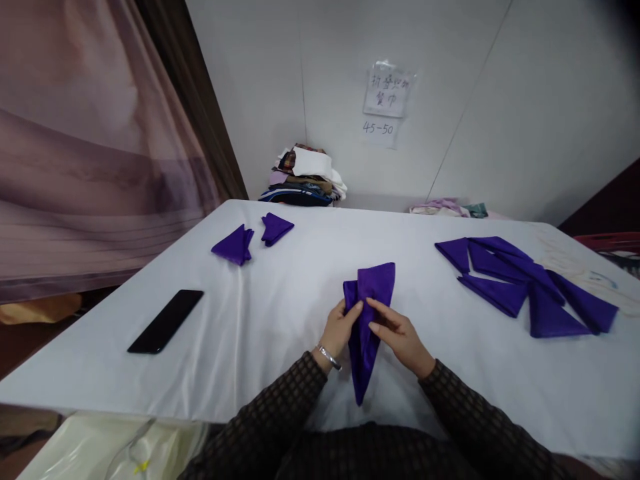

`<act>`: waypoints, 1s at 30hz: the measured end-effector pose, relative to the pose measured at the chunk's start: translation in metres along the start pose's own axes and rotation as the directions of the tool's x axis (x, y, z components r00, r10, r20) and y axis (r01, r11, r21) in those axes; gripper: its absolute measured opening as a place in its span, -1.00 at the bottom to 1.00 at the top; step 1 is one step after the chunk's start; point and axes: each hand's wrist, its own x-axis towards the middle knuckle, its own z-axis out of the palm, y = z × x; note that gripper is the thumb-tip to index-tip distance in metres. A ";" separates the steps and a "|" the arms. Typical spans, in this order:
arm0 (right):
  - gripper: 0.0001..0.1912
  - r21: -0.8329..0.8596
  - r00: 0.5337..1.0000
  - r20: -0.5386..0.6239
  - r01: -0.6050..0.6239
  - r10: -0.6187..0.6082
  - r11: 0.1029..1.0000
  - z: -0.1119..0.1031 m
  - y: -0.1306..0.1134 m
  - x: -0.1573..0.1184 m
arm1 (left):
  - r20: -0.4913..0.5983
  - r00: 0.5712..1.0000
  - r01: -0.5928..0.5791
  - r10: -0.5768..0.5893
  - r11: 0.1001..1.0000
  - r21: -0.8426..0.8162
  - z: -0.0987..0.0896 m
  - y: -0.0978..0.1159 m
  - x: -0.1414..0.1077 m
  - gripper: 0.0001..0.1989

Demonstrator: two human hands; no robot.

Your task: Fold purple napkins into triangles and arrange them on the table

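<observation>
A folded purple cloth (379,283) is held up in front of me over the white table, its narrow tip pointing down toward me. My left hand (340,327) grips its left side, thumb on the front and the other fingers partly hidden behind it. On the cloth's right side, my right hand (400,333) touches the front folds with its thumb and index finger, which are slightly apart. A silver bracelet (329,358) circles my left wrist.
Two folded purple cloths (234,245) lie at the back left of the white table (220,373), with a black phone (167,321) nearer. Several purple cloths (553,313) lie at the right. Stacked fabrics (305,180) stand beyond the back edge.
</observation>
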 end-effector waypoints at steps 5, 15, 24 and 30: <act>-0.65 0.124 0.922 -0.386 0.057 -0.005 0.991 -0.032 0.009 0.005 | -0.255 0.967 -0.033 0.010 0.996 -0.086 -0.028 0.007 0.013 -0.59; -0.22 0.398 0.897 -0.249 -0.250 0.367 0.883 -0.054 0.042 -0.023 | -0.409 0.906 0.073 0.110 0.911 0.407 -0.095 -0.007 0.005 -0.55; -0.29 0.449 0.917 -0.199 -0.229 0.346 0.864 -0.065 0.043 -0.018 | 0.293 0.924 -0.366 0.245 0.349 0.863 -0.039 0.002 -0.022 -0.71; -0.06 0.430 0.871 -0.324 -0.211 0.369 0.878 -0.078 0.041 -0.008 | 0.405 0.909 -0.414 0.094 0.293 0.862 -0.019 -0.012 -0.030 -0.38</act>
